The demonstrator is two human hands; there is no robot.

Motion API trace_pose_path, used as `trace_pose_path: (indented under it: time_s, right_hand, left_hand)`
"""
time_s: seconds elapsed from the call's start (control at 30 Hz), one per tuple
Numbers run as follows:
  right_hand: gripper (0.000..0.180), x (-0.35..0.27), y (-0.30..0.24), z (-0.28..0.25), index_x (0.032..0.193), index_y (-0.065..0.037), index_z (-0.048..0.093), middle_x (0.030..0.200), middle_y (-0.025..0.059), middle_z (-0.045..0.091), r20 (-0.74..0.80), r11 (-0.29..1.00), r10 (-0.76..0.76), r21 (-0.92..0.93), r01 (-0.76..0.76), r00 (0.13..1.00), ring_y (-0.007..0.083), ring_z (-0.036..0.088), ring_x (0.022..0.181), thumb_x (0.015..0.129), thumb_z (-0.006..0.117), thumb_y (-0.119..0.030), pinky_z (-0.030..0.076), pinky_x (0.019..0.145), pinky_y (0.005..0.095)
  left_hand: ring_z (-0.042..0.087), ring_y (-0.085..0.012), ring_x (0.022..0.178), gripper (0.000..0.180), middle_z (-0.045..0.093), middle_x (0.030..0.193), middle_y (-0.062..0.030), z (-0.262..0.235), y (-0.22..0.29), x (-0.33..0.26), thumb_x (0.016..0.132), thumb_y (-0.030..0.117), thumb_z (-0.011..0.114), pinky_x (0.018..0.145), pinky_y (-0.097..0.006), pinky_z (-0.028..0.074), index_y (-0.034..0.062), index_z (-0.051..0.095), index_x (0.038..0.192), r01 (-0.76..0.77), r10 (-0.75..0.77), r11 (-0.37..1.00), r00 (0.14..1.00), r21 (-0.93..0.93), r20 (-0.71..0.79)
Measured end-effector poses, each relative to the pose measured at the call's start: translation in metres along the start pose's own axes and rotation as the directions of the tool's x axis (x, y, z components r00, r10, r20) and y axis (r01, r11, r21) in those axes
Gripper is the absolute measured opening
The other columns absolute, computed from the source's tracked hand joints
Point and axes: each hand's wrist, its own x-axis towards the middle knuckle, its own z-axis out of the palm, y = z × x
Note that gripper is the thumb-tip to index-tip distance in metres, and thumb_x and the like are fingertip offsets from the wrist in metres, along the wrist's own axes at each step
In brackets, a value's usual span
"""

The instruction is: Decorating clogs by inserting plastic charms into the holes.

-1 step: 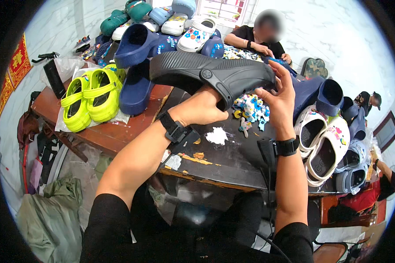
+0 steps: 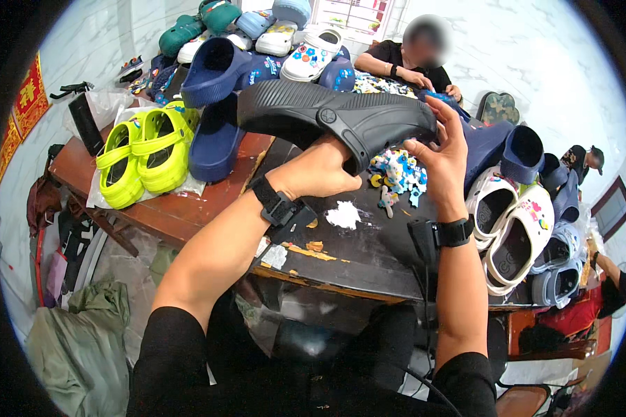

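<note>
A black foam clog [image 2: 389,128] is held up sideways above the dark table, its toe to the right and its heel to the left. My left hand [image 2: 320,170] reaches into the clog's opening, fingers hidden inside. At the toe, my right hand [image 2: 444,149] grips the clog between its fingers and thumb. Small blue, white and yellow shoe charms [image 2: 400,177] lie in a pile on the table beneath the toe. A white patch [image 2: 343,215] marks the tabletop below my left hand.
Lime-green clogs [image 2: 161,149] and stacked navy clogs [image 2: 215,139] stand to the left. White clogs [image 2: 518,240] and grey-blue clogs [image 2: 560,278] line the right edge. More clogs [image 2: 278,38] are heaped at the back. Across the table sits another person [image 2: 414,66], hands near more charms.
</note>
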Motion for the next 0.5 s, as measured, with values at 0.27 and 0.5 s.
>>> trace_pose_path:
  time_s: [0.27, 0.5]
  right_hand:
    - [0.057, 0.004, 0.002, -0.005, 0.125, -0.004, 0.055, 0.119, 0.0072, 0.058, -0.017, 0.997, -0.044, 0.060, 0.045, 0.999, 0.0161, 0.059, 0.105, 0.073, 0.075, 0.006, 0.052, 0.087, 0.0284]
    - [0.053, 0.008, 0.010, -0.008, 0.123, -0.005, 0.057, 0.136, 0.0067, 0.048, 0.040, 0.993, -0.091, 0.073, 0.088, 0.995, 0.0162, 0.053, 0.118, 0.074, 0.076, 0.003, 0.051, 0.093, 0.0277]
  left_hand:
    - [0.051, -0.0164, 0.116, 0.061, 0.056, 0.125, -0.0067, 0.001, 0.015, -0.001, 0.069, 0.001, 0.065, 0.104, -0.030, 0.038, 0.0019, 0.052, 0.129, 0.175, -0.225, 0.905, 0.970, -0.387, -0.087]
    - [0.051, -0.0173, 0.116, 0.061, 0.056, 0.126, -0.0087, 0.002, 0.006, -0.002, 0.070, 0.001, 0.066, 0.104, -0.032, 0.038, 0.0024, 0.052, 0.129, 0.146, -0.174, 0.958, 0.980, -0.248, -0.096]
